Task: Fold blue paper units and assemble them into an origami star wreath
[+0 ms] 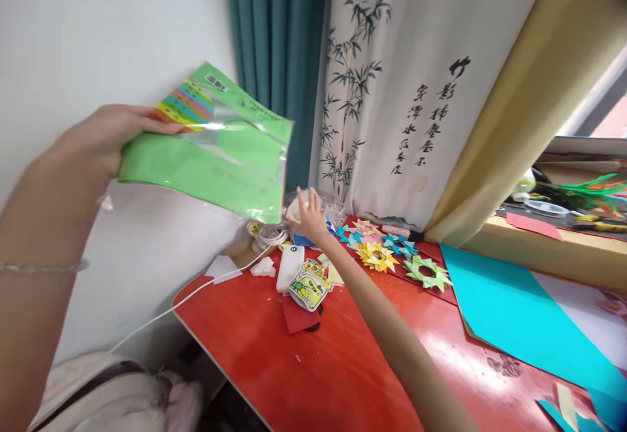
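Note:
Raised on the left, my left hand (125, 131) is closed on the near edge of a pack of green coloured paper (210, 170) in a clear plastic sleeve. A barcode and a striped rainbow label show on the pack. My right hand (311, 219) reaches to the table's back corner, fingers spread over a crumpled white thing (296, 210) beside clear plastic wrap (336, 213). Whether it touches that white thing I cannot tell. Just nearer lie a white power bank (290, 268), a yellow cartoon-printed packet (309, 286) and a coiled white cable (272, 234).
Folded paper star rings in yellow (375, 257) and green (427, 273) lie along the back of the red table (343, 353). Large blue card (514, 301) covers its right side. Curtains (279, 59) hang behind; the white cable runs off the left edge.

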A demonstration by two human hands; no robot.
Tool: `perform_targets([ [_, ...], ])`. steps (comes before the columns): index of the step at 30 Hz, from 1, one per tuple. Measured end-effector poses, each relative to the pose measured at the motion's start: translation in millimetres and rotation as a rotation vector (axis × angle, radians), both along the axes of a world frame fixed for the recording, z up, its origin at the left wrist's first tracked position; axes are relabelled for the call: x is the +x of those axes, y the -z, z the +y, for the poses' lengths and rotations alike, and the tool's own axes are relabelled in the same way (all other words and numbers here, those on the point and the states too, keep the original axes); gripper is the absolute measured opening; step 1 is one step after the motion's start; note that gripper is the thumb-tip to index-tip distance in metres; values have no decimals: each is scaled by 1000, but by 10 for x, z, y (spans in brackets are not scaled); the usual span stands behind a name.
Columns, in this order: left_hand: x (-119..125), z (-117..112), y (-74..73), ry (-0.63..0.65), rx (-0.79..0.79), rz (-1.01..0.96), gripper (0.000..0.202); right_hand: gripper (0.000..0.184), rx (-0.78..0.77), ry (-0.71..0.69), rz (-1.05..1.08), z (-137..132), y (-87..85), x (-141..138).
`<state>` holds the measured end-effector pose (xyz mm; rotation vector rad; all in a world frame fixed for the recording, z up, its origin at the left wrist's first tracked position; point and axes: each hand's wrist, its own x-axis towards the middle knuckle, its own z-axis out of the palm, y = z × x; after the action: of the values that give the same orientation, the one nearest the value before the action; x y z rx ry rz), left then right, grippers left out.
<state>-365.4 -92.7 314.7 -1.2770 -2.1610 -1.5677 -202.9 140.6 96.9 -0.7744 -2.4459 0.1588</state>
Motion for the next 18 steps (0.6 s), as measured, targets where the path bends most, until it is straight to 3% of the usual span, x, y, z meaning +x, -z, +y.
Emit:
perform_targets([
  [2, 226, -53, -38, 105, -78, -250, 34, 98, 85, 0, 95, -105, -281, 298],
  [4, 493, -1, -29, 245, -18, -441, 34, 102, 297, -110, 296, -227, -590, 680],
  [6, 763, 119, -15, 372, 84, -458, 27, 85, 511, -285, 533, -383, -879, 1076],
  [7, 889, 189, -14, 424, 114, -450, 23, 66, 555, -370, 561, -467, -1007, 1260],
  [8, 1004, 257, -17, 468, 152, -441, 19, 43, 540, -437, 584, -547, -1127, 1431],
  [9, 1109, 320, -21, 518, 171, -440, 18, 30, 468, -435, 669, -616, -1240, 1592],
  [12, 1397, 450, 12, 651, 209, -449, 37, 21, 344, -341, 1110, -734, -1567, 2065],
  [14, 1627, 489, 111, 679, 359, -405, 48, 8, 333, -374, 1296, -777, -1762, 2426],
  [16, 1934, 494, 274, 640, 649, -306, 43, 8, 313, -392, 1249, -872, -1879, 2819],
  [18, 2313, 455, 484, 669, 766, -248, 45, 12, 285, -314, 1208, -1069, -1862, 3197],
])
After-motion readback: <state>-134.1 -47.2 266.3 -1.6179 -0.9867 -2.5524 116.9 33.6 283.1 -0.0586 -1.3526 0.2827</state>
